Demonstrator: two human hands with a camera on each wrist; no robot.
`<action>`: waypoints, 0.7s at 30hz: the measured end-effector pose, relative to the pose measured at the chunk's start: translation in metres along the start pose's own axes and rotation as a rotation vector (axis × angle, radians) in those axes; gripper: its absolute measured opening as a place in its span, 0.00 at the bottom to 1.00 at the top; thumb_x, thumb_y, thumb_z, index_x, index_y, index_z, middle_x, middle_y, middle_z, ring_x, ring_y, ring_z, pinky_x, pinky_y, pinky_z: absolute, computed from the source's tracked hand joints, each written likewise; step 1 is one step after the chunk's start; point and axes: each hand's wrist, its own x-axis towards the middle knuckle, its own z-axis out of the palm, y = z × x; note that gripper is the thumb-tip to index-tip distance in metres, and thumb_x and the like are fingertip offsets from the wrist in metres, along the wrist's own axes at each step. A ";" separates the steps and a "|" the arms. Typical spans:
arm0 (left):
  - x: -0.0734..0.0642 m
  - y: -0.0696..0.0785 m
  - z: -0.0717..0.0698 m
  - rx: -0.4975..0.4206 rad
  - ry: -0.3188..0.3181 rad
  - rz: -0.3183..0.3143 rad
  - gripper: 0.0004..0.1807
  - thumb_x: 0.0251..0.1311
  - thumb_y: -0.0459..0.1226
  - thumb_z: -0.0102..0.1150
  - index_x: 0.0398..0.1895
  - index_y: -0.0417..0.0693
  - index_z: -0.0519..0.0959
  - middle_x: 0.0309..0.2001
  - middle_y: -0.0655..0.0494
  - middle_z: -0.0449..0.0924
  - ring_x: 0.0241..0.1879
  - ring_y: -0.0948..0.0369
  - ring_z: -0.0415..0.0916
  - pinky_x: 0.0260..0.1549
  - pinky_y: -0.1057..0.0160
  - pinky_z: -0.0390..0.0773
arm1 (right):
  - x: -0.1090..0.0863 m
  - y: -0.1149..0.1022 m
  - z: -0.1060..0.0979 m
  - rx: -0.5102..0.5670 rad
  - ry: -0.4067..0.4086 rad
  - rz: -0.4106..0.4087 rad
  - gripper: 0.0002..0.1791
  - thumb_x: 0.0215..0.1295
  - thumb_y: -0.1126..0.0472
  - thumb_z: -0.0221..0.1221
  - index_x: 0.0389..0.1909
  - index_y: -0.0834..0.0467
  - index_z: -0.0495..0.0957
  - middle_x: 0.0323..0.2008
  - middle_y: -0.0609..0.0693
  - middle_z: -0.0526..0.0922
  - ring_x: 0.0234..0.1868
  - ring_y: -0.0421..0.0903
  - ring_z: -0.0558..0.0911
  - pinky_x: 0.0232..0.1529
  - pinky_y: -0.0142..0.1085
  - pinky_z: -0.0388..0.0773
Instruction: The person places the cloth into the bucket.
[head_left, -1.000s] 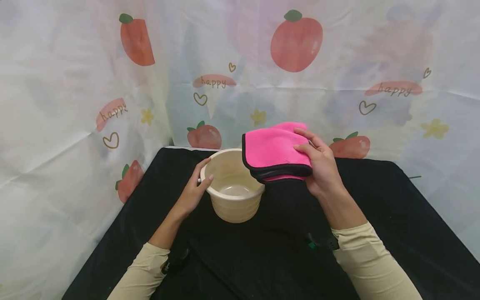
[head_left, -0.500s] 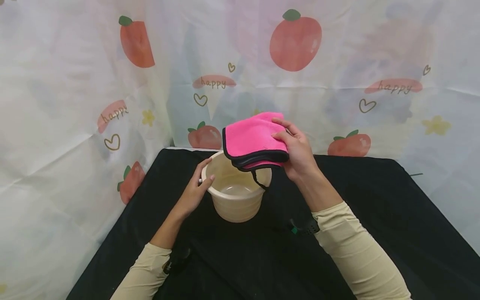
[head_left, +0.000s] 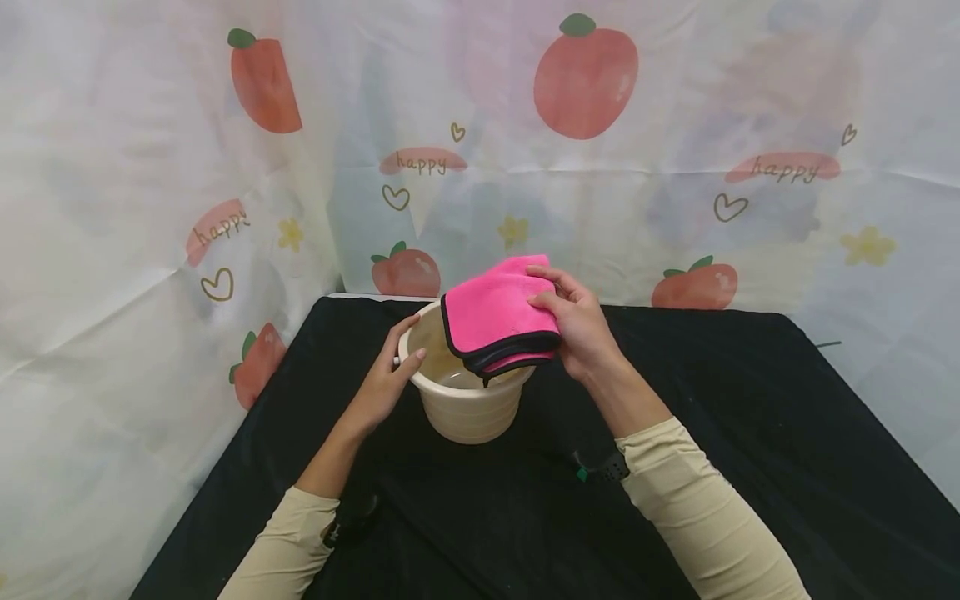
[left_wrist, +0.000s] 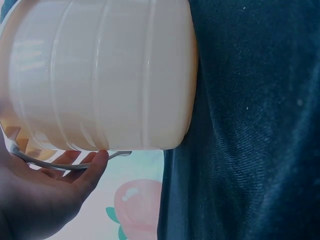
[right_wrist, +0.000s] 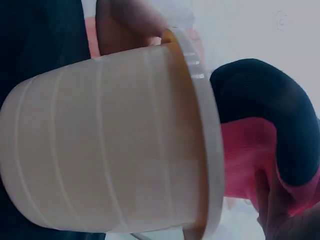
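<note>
A cream plastic bucket with ridged sides stands upright on the black cloth. My left hand holds its rim at the left. In the left wrist view, a thin grey bail handle curves by the fingers of that hand. My right hand pinches a folded pink towel with black edging by its right side. The towel hangs over the bucket's mouth and hides part of the opening. A short black loop dangles beneath it. The right wrist view shows the towel just past the rim.
Black cloth covers the table. A pale curtain printed with fruit and hearts encloses the back and sides. Dark devices are strapped at both wrists, the right one lying close above the cloth.
My right hand has carried the towel leftward from beside the bucket to over its mouth, rising slightly and then lowering. My left hand and the bucket stay nearly in place.
</note>
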 end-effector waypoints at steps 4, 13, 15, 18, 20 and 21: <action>-0.001 0.001 -0.002 0.001 -0.002 -0.004 0.33 0.78 0.44 0.51 0.82 0.55 0.55 0.79 0.48 0.52 0.70 0.44 0.60 0.61 0.40 0.68 | -0.002 0.003 0.001 -0.019 -0.041 0.006 0.27 0.75 0.69 0.55 0.73 0.59 0.70 0.71 0.52 0.67 0.51 0.47 0.77 0.37 0.30 0.78; -0.002 0.001 -0.003 0.009 -0.006 -0.009 0.33 0.78 0.45 0.51 0.81 0.57 0.55 0.78 0.47 0.52 0.70 0.44 0.61 0.60 0.40 0.68 | -0.005 0.005 0.004 -0.027 -0.080 0.000 0.28 0.74 0.72 0.54 0.74 0.60 0.68 0.65 0.56 0.69 0.43 0.42 0.78 0.36 0.28 0.78; -0.002 0.000 -0.003 0.008 -0.006 -0.012 0.33 0.78 0.45 0.52 0.81 0.57 0.55 0.78 0.48 0.53 0.69 0.45 0.62 0.60 0.41 0.69 | -0.006 0.006 0.004 -0.045 -0.082 0.007 0.28 0.75 0.71 0.54 0.74 0.60 0.68 0.65 0.57 0.70 0.41 0.41 0.78 0.36 0.28 0.77; -0.001 -0.001 -0.002 0.003 -0.008 -0.011 0.33 0.78 0.44 0.52 0.81 0.56 0.55 0.78 0.47 0.53 0.69 0.45 0.62 0.60 0.41 0.69 | -0.007 0.007 0.003 -0.081 -0.092 0.018 0.28 0.75 0.71 0.54 0.75 0.59 0.68 0.65 0.57 0.71 0.39 0.42 0.78 0.33 0.28 0.76; -0.001 -0.002 -0.001 0.001 -0.006 -0.010 0.33 0.78 0.44 0.52 0.81 0.56 0.55 0.78 0.48 0.53 0.69 0.46 0.61 0.61 0.42 0.68 | -0.008 0.008 0.002 -0.085 -0.112 0.024 0.29 0.75 0.71 0.54 0.76 0.59 0.67 0.66 0.58 0.70 0.45 0.44 0.79 0.36 0.29 0.78; -0.001 -0.002 -0.001 0.000 -0.004 -0.007 0.33 0.78 0.44 0.52 0.81 0.56 0.55 0.78 0.47 0.53 0.70 0.46 0.61 0.61 0.41 0.68 | -0.008 0.008 0.002 -0.087 -0.125 0.027 0.30 0.76 0.71 0.55 0.76 0.59 0.66 0.68 0.58 0.70 0.48 0.45 0.79 0.38 0.30 0.79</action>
